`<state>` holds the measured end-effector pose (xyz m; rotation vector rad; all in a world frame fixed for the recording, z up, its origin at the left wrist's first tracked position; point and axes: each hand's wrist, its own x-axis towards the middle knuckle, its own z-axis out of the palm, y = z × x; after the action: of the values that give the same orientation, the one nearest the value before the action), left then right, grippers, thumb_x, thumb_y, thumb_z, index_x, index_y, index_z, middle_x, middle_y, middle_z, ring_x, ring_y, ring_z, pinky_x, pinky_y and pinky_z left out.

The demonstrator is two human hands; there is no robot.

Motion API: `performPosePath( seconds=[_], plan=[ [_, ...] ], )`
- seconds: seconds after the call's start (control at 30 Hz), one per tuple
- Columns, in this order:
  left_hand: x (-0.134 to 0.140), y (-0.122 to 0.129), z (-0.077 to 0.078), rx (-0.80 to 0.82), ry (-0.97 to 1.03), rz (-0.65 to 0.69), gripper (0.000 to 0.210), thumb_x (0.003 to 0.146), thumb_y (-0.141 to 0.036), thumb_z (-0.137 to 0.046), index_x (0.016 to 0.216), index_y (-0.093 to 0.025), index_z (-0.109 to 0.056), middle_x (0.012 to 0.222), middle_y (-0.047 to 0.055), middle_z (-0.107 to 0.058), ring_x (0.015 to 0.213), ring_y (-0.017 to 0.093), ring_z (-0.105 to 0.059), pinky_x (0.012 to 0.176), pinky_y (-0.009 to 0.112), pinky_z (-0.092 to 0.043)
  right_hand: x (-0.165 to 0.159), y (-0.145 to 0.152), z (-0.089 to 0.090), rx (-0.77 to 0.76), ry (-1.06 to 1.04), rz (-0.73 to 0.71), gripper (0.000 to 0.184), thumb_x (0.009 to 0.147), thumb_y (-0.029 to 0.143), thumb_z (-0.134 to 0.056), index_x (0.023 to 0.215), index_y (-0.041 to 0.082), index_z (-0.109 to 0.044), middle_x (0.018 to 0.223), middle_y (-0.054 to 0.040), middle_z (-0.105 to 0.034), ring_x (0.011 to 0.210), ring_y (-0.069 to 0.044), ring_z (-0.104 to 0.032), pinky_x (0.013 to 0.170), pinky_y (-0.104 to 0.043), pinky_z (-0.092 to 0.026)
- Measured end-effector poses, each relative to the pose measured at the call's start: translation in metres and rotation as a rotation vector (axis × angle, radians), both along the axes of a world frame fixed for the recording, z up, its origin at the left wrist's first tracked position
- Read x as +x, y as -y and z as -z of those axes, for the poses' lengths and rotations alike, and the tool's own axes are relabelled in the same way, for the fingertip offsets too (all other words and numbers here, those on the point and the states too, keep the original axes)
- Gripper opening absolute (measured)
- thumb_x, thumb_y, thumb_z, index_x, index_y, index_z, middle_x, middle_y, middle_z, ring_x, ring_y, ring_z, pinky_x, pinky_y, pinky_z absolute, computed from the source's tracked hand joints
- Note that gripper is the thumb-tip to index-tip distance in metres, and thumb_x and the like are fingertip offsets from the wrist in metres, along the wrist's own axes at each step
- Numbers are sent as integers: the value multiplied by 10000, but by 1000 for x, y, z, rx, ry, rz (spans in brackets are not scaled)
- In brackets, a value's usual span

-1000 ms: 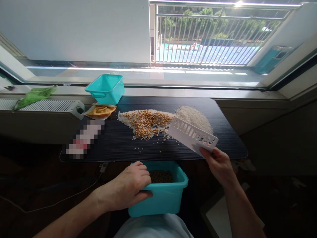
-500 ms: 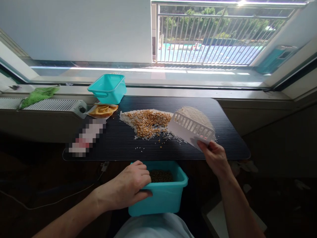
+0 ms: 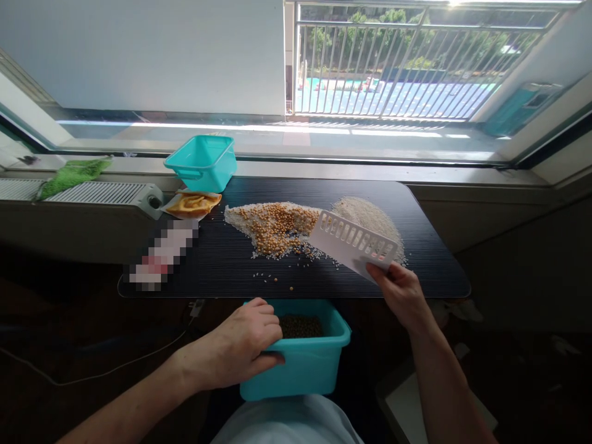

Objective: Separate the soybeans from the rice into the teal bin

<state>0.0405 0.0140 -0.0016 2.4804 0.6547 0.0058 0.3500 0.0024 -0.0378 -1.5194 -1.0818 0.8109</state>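
Observation:
My left hand (image 3: 254, 342) grips the near left rim of a turquoise plastic bin (image 3: 296, 370), which rests against my lap below the table edge. Small dark grains (image 3: 300, 327) lie inside the bin. With thumb and fingers closed, my right hand (image 3: 400, 293) holds the right end of a thin white slotted plastic plate (image 3: 345, 246). The plate is tilted over the dark table (image 3: 208, 271), between two piles. On its left, yellow soybeans (image 3: 282, 225) are mixed with white rice grains. On its right lies a pale grain pile (image 3: 370, 216), partly hidden by the plate.
A second turquoise bin (image 3: 203, 163) stands at the table's back left corner. Below it is a yellow-orange packet (image 3: 192, 203), beside a blurred-out item (image 3: 161, 256). A green bag (image 3: 76, 176) lies on the radiator (image 3: 106, 194). A cable (image 3: 120, 376) runs at lower left.
The slotted plate and my right hand have shifted slightly left. Two loose soybeans now lie nearer the table's front edge. My left hand keeps its hold on the bin.

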Motion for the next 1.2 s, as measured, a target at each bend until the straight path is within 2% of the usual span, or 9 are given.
performPosePath(
  seconds=[0.2,0.4,0.67,1.2],
  plan=[
    [-3,1,1,3,-6,0,205,868,-251,-636,705,-182,-533,754,-5,-593,787,161,-536,840,317,-389,-2,-7,7,-2,-18,-33,455,695,574,-763,955,201,-787,963,-52,-790,928,-282,-721,946,-479,-536],
    [-4,0,0,17,-5,-9,212,852,-249,-658,694,-179,-535,746,-6,-593,778,159,-542,831,308,-397,0,3,3,-18,-15,-100,437,693,575,-767,942,216,-793,964,-46,-790,928,-279,-720,943,-475,-539],
    [-4,1,-1,26,7,-7,206,844,-241,-667,693,-178,-543,740,-6,-593,778,159,-546,834,308,-404,6,12,2,-53,-31,-9,490,630,614,-791,924,222,-798,959,-49,-792,933,-302,-721,977,-520,-513],
    [-6,1,-1,40,-18,-2,208,866,-275,-652,708,-179,-556,745,-5,-602,785,166,-544,830,320,-391,-3,17,-4,-51,-36,-134,461,659,608,-779,916,227,-799,956,-49,-790,914,-285,-728,945,-486,-548]
  ],
)
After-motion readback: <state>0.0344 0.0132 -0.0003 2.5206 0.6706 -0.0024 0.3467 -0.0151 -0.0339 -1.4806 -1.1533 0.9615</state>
